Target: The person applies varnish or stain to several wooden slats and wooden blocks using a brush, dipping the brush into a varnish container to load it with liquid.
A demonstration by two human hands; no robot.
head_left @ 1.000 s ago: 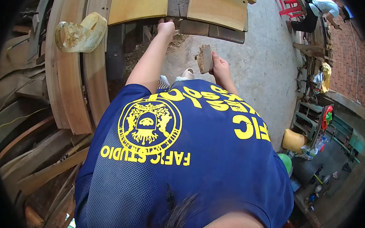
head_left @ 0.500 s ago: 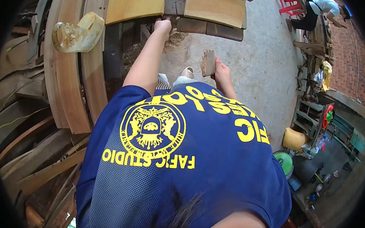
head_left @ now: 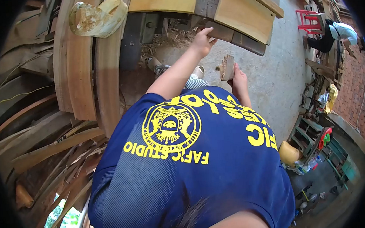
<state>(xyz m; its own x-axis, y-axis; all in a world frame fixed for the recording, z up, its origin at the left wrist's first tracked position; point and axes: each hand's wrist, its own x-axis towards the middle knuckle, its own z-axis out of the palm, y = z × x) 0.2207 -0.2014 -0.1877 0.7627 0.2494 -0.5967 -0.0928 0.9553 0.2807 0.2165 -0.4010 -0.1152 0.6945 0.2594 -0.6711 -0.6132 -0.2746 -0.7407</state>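
My left hand (head_left: pixel 203 42) is at the near edge of a dark wooden bench (head_left: pixel 248 45), its fingers apart and nothing visible in them. To the right and lower, my right hand (head_left: pixel 239 80) grips a small block (head_left: pixel 227 68) with a flat greyish face and a rough, brownish left side. The block is held over the concrete floor, apart from the bench. Flat light-wood boards, one at the left (head_left: pixel 164 1) and one at the right (head_left: pixel 243 13), lie on the bench top.
Long planks (head_left: pixel 80 70) with a curled, pale piece (head_left: pixel 99 19) on top stand at the left, beside piled wood offcuts (head_left: pixel 39 140). A co-worker (head_left: pixel 331 38) bends near a red chair (head_left: pixel 309 20). Green shelving (head_left: pixel 337 155) and a yellow container (head_left: pixel 290 153) are lower right.
The whole view has shifted, with the bench now further right. My left hand has come off its earlier spot under the bench edge and its fingers have spread. My right hand still holds the block.
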